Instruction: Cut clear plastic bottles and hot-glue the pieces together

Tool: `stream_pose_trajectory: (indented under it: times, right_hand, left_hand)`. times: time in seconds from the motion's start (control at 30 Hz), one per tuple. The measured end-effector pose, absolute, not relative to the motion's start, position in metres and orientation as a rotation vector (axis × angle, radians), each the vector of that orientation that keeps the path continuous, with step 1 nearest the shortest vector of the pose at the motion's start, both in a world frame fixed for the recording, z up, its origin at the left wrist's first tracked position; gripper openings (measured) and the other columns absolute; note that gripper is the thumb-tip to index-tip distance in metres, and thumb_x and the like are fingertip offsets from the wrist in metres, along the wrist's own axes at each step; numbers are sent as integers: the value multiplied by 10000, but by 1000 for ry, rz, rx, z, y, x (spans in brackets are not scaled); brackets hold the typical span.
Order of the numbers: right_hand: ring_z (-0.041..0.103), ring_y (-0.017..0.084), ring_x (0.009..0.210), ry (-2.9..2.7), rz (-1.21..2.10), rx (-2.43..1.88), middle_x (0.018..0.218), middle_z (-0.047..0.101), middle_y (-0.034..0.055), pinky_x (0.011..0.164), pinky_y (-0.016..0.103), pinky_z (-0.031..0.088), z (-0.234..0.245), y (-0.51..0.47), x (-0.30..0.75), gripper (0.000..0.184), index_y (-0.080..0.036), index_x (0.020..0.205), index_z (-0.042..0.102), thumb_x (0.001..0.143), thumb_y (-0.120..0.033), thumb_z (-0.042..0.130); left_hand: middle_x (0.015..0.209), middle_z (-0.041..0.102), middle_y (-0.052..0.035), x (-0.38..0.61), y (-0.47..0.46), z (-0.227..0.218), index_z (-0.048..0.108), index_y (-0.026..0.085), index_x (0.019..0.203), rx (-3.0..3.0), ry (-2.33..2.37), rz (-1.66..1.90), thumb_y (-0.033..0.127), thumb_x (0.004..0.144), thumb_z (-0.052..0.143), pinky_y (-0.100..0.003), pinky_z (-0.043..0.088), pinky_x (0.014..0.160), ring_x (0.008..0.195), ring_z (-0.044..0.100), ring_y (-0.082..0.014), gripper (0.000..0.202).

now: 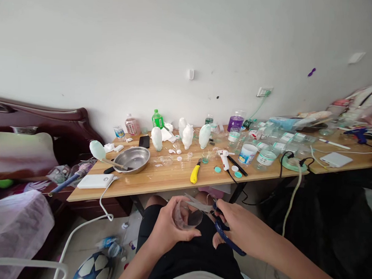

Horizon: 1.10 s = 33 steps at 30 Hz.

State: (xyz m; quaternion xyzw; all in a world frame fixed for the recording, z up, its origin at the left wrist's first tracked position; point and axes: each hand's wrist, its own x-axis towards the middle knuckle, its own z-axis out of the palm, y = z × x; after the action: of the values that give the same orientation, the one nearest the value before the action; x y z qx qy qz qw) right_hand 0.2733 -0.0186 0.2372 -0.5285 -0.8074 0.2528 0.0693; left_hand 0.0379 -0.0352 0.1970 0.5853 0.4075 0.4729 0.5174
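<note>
My left hand [166,223] is wrapped round a clear plastic bottle piece [187,218], cut to a short cup shape, held above my lap. In my right hand [240,224] are scissors [223,235] with dark blue handles, their blades pointing left at the upper rim of the plastic. Whether the blades touch the rim I cannot tell. On the table ahead lie a yellow utility knife [195,173] and a white glue gun [224,159].
The wooden table [141,186] bears a metal bowl [132,159], several white wrapped shapes [187,137], a purple container [236,122] and several clear bottles [267,158]. A power strip [291,162] trails cables off the edge. A ball [93,269] rests on the floor at left.
</note>
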Motion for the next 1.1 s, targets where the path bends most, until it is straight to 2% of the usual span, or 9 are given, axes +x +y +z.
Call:
stream_pose_trajectory:
  times: [0.13, 0.3, 0.43, 0.6, 0.77, 0.87, 0.93, 1.0, 1.1]
  right_hand:
    - [644, 220, 720, -2436, 729, -1667, 779, 672, 1, 558, 258, 345, 236, -14, 271, 406, -248, 789, 438, 678, -451, 772]
    - [641, 220, 808, -2479, 764, -1609, 820, 647, 2, 649, 261, 406, 248, -17, 274, 340, -251, 773, 391, 714, -283, 725]
    - [613, 248, 919, -2475, 764, -1546, 914, 630, 28, 732, 288, 432, 255, -24, 275, 369, -247, 807, 423, 705, -384, 750]
    - [640, 267, 784, -2533, 680, -1576, 844, 671, 38, 606, 291, 374, 248, -22, 269, 449, -240, 837, 470, 684, -561, 744]
    - [694, 301, 737, -2555, 544, -1737, 752, 705, 42, 547, 279, 291, 244, -15, 267, 361, -245, 791, 484, 729, -506, 726]
    - [693, 272, 755, -2516, 613, -1757, 773, 710, 28, 560, 268, 319, 244, -14, 270, 234, -249, 766, 472, 764, -329, 692]
    - [682, 237, 778, -2492, 756, -1712, 802, 706, 18, 592, 259, 364, 245, -14, 273, 201, -247, 751, 446, 767, -211, 643]
    - [665, 223, 825, -2474, 844, -1639, 846, 695, 20, 656, 260, 406, 245, -17, 275, 221, -248, 765, 422, 755, -178, 632]
    - [628, 240, 908, -2450, 809, -1579, 912, 661, 33, 740, 287, 425, 244, -22, 277, 302, -249, 808, 410, 725, -267, 699]
  left_hand:
    - [964, 676, -73, 33, -34, 203, 581, 165, 1058, 1400, 927, 1076, 316, 564, 911, -241, 432, 642, 734, 536, -139, 612]
    - [979, 674, -74, 27, -34, 209, 559, 175, 1109, 1417, 909, 980, 332, 533, 924, -248, 433, 640, 716, 516, -132, 700]
    - [969, 675, -81, 28, -34, 212, 560, 177, 1134, 1409, 878, 976, 401, 515, 921, -255, 434, 626, 702, 518, -137, 751]
    - [937, 658, -68, 27, -33, 217, 590, 170, 1048, 1414, 810, 896, 464, 566, 884, -242, 392, 582, 664, 490, -123, 637]
    - [967, 638, -75, 25, -33, 215, 563, 173, 997, 1322, 726, 872, 536, 534, 878, -233, 388, 587, 678, 497, -116, 667]
    - [1104, 567, -64, 27, -35, 207, 493, 245, 1099, 1295, 831, 1062, 439, 433, 941, -212, 413, 552, 689, 521, -109, 825]
    - [1118, 532, -45, 29, -35, 202, 471, 271, 1091, 1342, 904, 1185, 313, 377, 972, -220, 464, 610, 788, 561, -141, 873]
    - [1096, 530, -34, 30, -35, 199, 471, 266, 1044, 1376, 901, 1185, 235, 409, 966, -234, 489, 658, 837, 577, -156, 806]
    - [1116, 553, -44, 29, -35, 198, 468, 266, 1071, 1324, 825, 1070, 255, 567, 914, -253, 504, 652, 798, 607, -152, 672]
